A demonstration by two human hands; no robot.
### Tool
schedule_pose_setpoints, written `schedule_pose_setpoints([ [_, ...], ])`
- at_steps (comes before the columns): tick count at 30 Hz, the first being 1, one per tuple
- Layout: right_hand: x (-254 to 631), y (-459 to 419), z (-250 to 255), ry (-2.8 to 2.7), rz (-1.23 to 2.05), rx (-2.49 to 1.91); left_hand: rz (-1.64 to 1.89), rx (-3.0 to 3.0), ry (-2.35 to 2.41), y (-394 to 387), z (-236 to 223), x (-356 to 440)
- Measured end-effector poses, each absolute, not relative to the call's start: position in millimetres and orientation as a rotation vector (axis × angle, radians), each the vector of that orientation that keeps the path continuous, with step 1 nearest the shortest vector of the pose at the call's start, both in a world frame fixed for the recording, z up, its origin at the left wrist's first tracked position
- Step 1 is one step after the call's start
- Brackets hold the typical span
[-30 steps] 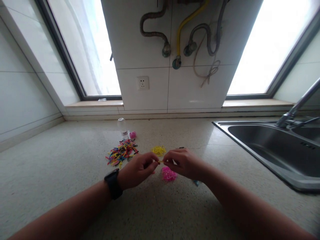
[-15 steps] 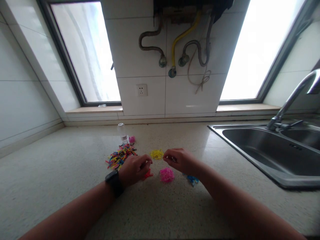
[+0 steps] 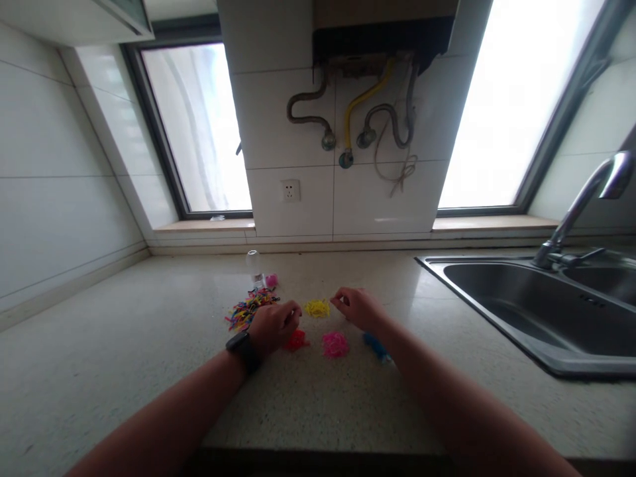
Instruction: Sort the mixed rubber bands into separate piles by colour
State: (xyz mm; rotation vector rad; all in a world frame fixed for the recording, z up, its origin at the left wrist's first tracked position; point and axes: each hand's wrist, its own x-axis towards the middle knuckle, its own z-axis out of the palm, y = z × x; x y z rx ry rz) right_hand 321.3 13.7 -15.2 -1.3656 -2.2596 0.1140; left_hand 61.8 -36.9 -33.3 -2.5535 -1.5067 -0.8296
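On the speckled worktop (image 3: pixel 318 404), small band-like pieces are grouped into a yellow pile (image 3: pixel 317 308), a red pile (image 3: pixel 297 340), a pink pile (image 3: pixel 335 345) and a blue pile (image 3: pixel 376 346), apparently spaced so that colours are kept unmixed, while a multicoloured heap (image 3: pixel 246 313) is set to the left. The left hand (image 3: pixel 273 326) and right hand (image 3: pixel 355 306) are held apart, with curled fingers, flanking the yellow pile; whether anything is pinched in either cannot be told.
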Motion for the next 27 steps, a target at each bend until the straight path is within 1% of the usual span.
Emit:
schedule_pose_setpoints([
  [9, 346, 23, -15, -2.005, 0.124, -1.442, -0.811, -2.472, -1.592, -35, -32, 60],
  [16, 361, 34, -21, -1.811, 0.145, -1.509, -0.689, -2.47, -1.599, -27, -35, 46],
  [20, 372, 42, -27, -1.777, 0.172, -1.544, -0.707, -2.376, -1.696, -26, -31, 24],
  [27, 374, 48, -33, -1.8, 0.211, -1.537, -0.865, -2.075, -1.975, -29, -21, -34],
])
